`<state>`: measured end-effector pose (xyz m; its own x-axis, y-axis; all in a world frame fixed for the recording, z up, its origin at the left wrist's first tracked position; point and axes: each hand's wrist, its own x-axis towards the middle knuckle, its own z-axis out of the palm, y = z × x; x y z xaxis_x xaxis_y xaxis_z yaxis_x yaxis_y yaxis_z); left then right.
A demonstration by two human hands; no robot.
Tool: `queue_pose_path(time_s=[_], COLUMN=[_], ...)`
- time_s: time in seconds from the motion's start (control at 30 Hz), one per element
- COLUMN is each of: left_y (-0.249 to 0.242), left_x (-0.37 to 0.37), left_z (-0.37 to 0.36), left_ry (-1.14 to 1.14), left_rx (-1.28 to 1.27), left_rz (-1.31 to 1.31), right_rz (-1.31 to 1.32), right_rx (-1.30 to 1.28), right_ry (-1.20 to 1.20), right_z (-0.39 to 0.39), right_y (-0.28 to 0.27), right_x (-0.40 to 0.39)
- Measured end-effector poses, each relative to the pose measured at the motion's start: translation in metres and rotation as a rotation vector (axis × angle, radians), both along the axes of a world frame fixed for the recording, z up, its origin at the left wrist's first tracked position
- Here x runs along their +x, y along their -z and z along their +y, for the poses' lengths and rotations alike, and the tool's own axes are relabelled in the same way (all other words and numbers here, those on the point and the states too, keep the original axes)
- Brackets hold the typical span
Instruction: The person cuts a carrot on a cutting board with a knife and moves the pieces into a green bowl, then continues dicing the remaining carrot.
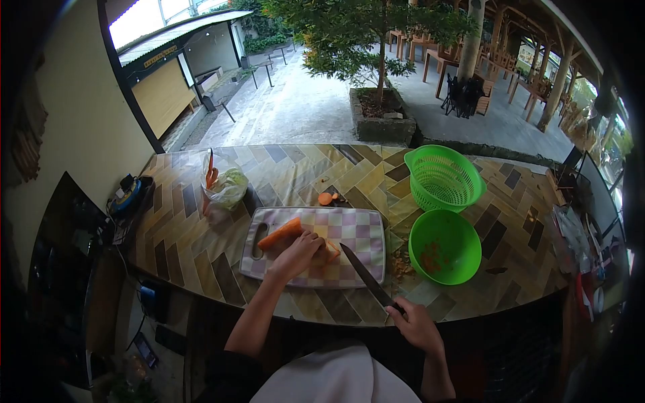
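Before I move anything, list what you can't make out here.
All in the head view:
- Whether the carrot joins the orange piece on the other side: the left hand covers the stretch between.
- Most of the handle of the knife: hidden by the right hand.
- The count of orange bits in the green bowl: too small and blurred.
- The sign's lettering: too small.

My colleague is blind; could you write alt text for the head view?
A person's left hand rests on carrot pieces on a checkered cutting board while the right hand holds a knife. A green bowl and colander stand to the right on the table.
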<state>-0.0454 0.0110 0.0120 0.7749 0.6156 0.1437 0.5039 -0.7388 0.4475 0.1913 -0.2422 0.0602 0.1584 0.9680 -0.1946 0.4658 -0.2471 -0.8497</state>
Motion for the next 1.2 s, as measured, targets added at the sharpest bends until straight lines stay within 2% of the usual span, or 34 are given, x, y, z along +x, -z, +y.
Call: queue_pose_path(time_s=[0.17, 0.27, 0.47, 0.57, 0.7, 0.8, 0.87, 1.07, 1.2], left_y=[-0.027, -0.016, -0.011, 0.006, -0.006, -0.004, -0.006, -0.021, -0.02], left_x=[0.017, 0.019, 0.017, 0.013, 0.019, 0.016, 0.014, 0.021, 0.032], left_z=[-0.001, 0.01, 0.018, 0.021, 0.007, 0.0, -0.001, 0.003, 0.016], left_ry=[0.021, 0.162, 0.126, 0.113, 0.136, 0.156, 0.183, 0.092, 0.156], left_rx=[-0.072, -0.119, -0.102, -0.021, 0.148, 0.287, 0.36, 0.087, -0.003], left_rz=[-0.054, -0.135, -0.008, 0.019, 0.161, 0.226, 0.25, -0.046, -0.078], right_rz=[0.007, 0.02, 0.045, 0.031, 0.021, 0.043, 0.043, 0.049, 0.036], right_rx=[-0.014, -0.004, -0.013, -0.006, 0.065, -0.038, -0.017, 0.004, -0.014], right_ry=[0.009, 0.018, 0.041, 0.043, 0.024, 0.041, 0.033, 0.036, 0.031], right_z=[0.001, 0.0, -0.003, -0.005, -0.006, -0.006, -0.005, -0.003, 0.0], right_y=[0.001, 0.003, 0.007, 0.01, 0.015, 0.01, 0.013, 0.019, 0.016], right_x=[0.002, 0.002, 0.004, 0.004, 0.005, 0.005, 0.006, 0.008, 0.008])
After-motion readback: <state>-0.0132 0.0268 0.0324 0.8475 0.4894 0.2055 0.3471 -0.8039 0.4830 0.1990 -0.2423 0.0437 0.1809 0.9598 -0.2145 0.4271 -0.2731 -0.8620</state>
